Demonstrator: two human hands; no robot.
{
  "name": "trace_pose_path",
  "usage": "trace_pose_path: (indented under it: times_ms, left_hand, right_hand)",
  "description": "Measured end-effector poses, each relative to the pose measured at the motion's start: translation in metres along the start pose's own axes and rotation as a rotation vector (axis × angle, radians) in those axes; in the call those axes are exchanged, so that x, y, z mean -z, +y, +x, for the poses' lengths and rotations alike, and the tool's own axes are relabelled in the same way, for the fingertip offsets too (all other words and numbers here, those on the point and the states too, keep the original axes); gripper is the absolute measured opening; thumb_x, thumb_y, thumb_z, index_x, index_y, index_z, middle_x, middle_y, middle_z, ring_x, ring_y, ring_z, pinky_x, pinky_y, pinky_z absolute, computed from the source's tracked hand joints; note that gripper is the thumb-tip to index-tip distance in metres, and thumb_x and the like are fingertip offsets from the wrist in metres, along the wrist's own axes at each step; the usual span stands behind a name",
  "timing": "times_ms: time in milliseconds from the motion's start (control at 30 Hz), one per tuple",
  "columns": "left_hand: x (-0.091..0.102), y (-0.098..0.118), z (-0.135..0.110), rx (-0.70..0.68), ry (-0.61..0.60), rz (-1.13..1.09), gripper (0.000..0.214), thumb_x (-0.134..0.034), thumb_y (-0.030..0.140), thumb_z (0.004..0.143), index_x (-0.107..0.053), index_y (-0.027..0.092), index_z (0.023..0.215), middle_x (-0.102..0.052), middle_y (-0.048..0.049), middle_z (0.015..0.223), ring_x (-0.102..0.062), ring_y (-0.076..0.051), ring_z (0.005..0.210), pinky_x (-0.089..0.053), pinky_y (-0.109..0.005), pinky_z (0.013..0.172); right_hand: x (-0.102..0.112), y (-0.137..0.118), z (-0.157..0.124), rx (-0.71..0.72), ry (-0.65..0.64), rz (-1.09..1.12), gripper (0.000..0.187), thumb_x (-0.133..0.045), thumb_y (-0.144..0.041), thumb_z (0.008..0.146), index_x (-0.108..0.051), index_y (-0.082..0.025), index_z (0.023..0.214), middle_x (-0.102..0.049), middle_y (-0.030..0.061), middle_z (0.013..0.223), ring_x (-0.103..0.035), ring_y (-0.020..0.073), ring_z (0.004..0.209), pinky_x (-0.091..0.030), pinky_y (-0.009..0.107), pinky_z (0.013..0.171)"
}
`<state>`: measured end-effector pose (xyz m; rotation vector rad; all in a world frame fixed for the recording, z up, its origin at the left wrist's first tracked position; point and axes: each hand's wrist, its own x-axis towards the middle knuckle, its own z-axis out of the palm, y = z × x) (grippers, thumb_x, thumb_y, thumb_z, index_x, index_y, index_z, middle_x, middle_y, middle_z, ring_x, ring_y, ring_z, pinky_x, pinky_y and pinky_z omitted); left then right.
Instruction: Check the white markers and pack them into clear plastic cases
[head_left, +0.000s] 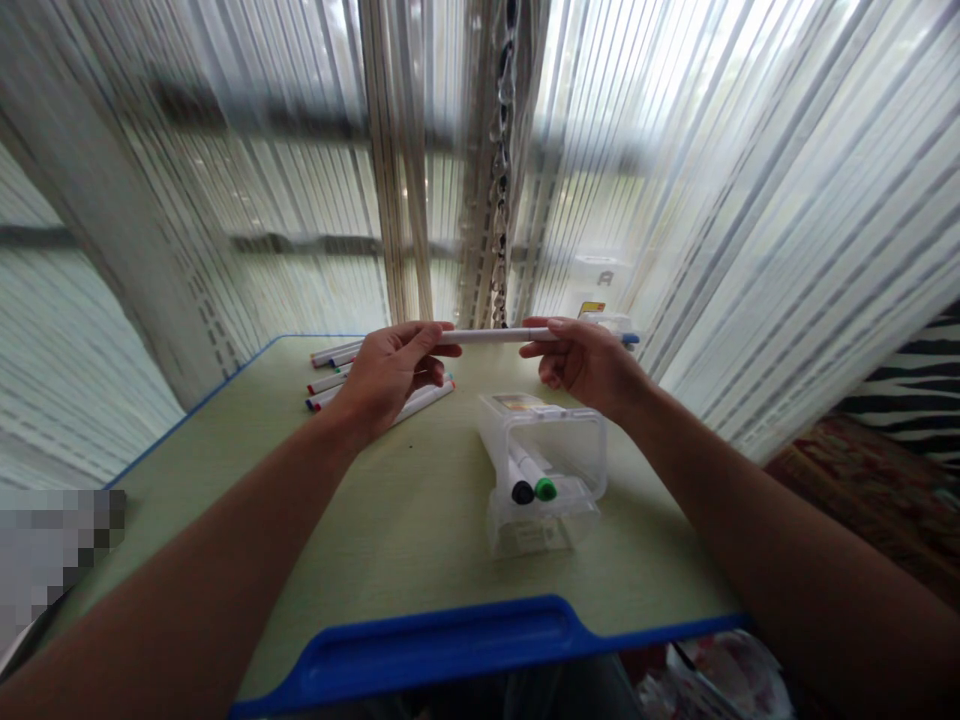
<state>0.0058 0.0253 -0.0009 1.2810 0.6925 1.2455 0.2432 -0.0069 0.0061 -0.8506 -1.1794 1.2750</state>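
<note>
A white marker (pixel 491 336) stretches level between my two hands above the far part of the table. My left hand (pixel 394 370) pinches its left end between thumb and fingers. Its right end is gripped by my right hand (pixel 585 362), with the fingertips closed over it. Below and behind my left hand lie several white markers (pixel 424 402) with coloured ends, partly hidden by the hand. A clear plastic case (pixel 491 435) rests on its side below my right hand, its open end facing me. Inside it are a black-ended marker (pixel 522 490) and a green-ended marker (pixel 545 488).
The pale green table (pixel 360 560) has a blue rim with a blue tray groove (pixel 442 645) at the front. Behind my right hand stands another clear container (pixel 596 285). String curtains (pixel 300 180) hang along the far side. A plastic bag (pixel 727 675) sits below the front right edge.
</note>
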Motion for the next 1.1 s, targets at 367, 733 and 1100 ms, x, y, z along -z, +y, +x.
trace_pose_path:
  times_ms: [367, 733, 1100]
  left_hand:
    - [-0.0031, 0.0038, -0.0008, 0.065, 0.029, -0.056, 0.022, -0.053, 0.018, 0.095, -0.072, 0.006, 0.095, -0.072, -0.0115, 0.075, -0.056, -0.009, 0.049, -0.049, -0.023, 0.051]
    - [-0.0004, 0.0009, -0.0004, 0.030, -0.006, -0.017, 0.017, -0.067, 0.021, 0.087, -0.074, 0.008, 0.096, -0.074, -0.0101, 0.077, -0.056, -0.008, 0.052, -0.049, -0.021, 0.053]
    - [0.0020, -0.0036, -0.0013, -0.002, -0.021, 0.095, 0.020, -0.080, 0.026, 0.077, -0.072, 0.010, 0.086, -0.073, -0.0080, 0.073, -0.058, -0.009, 0.050, -0.049, -0.022, 0.050]
  right_hand:
    - [-0.0017, -0.0043, 0.0005, -0.041, 0.035, 0.060, 0.035, -0.046, -0.022, 0.079, -0.074, -0.011, 0.097, -0.077, 0.0078, 0.073, -0.059, 0.0130, 0.043, -0.045, 0.024, 0.042]
    - [-0.0024, -0.0026, 0.0018, -0.050, 0.093, 0.022, 0.029, -0.049, -0.022, 0.081, -0.074, -0.013, 0.092, -0.077, 0.0080, 0.075, -0.065, 0.0134, 0.047, -0.046, 0.022, 0.040]
    - [-0.0052, 0.0040, 0.0007, 0.028, 0.077, -0.056, 0.011, -0.069, -0.023, 0.080, -0.072, -0.013, 0.083, -0.076, 0.0078, 0.070, -0.069, 0.0144, 0.048, -0.048, 0.018, 0.037]
